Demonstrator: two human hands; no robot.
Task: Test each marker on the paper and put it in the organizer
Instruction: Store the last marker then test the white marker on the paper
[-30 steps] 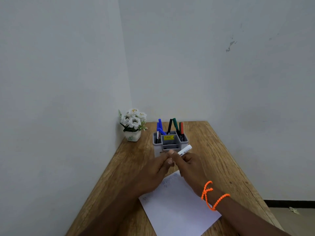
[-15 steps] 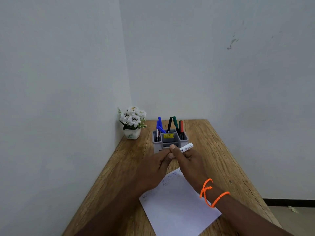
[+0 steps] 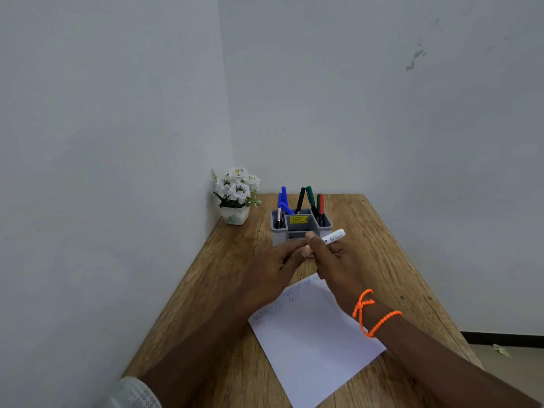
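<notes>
White paper [image 3: 312, 343] lies nearest on the wooden table [image 3: 229, 290], turned at an angle, with faint scribbled lines along its far edge. Above that far edge the two hands meet in the air. The right hand [image 3: 338, 266], with orange beaded bracelets [image 3: 368, 313] round its wrist, has its fingers curled round the barrel of a white marker [image 3: 334, 236], whose free end points up and to the right, past the knuckles. The left hand [image 3: 273, 269] comes in from the left, its fingertips pressed against the marker's other end where it meets the right thumb; that end is hidden by the fingers, so I cannot tell whether it carries a cap. A pale knitted sleeve [image 3: 132, 393] shows at the left forearm. Just beyond the hands stands the grey organizer [image 3: 300, 228], a yellow price sticker [image 3: 298, 219] on its middle wall. Blue markers [image 3: 282, 198] lean in its left compartment, while black, green and red markers [image 3: 312, 201] stand at the back and right. Left of it, in the corner against the wall, sits a small white pot of white flowers [image 3: 237, 195].
</notes>
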